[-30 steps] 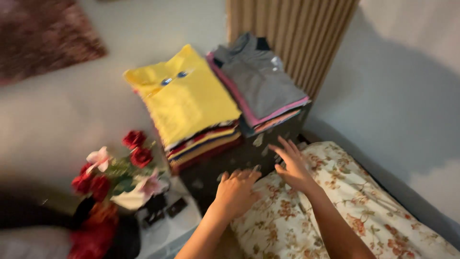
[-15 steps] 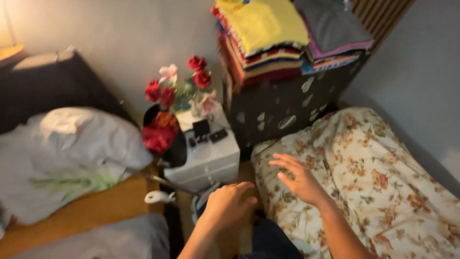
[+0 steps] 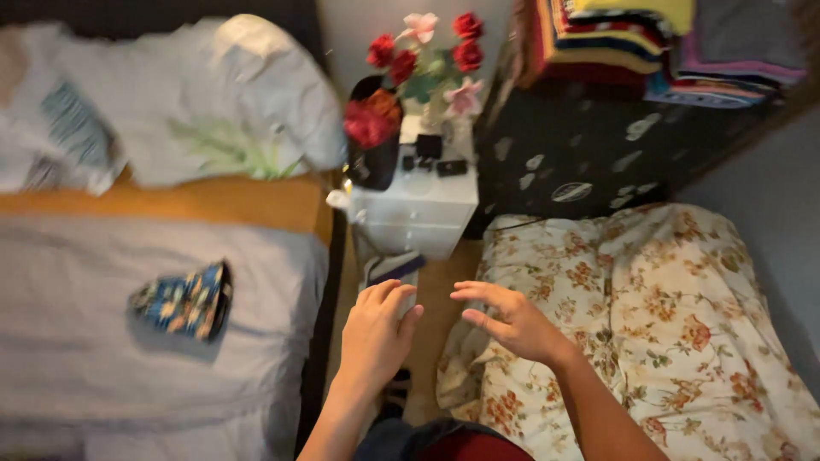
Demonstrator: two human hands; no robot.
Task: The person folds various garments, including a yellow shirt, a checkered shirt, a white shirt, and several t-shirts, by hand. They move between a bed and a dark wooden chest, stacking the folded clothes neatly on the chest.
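Both hands empty, left hand (image 3: 376, 335) loosely curled, right hand (image 3: 511, 322) fingers spread over floral quilt (image 3: 658, 316)

Soft matt cloth of floral bedspread (image 3: 666, 324); glossy white nightstand (image 3: 423, 209).

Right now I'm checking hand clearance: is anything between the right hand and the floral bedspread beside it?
Nothing visible. The right hand is open, fingers spread, over the near left edge of the floral bedspread, with no object between them. The left hand is beside it over the floor gap, not in the way.
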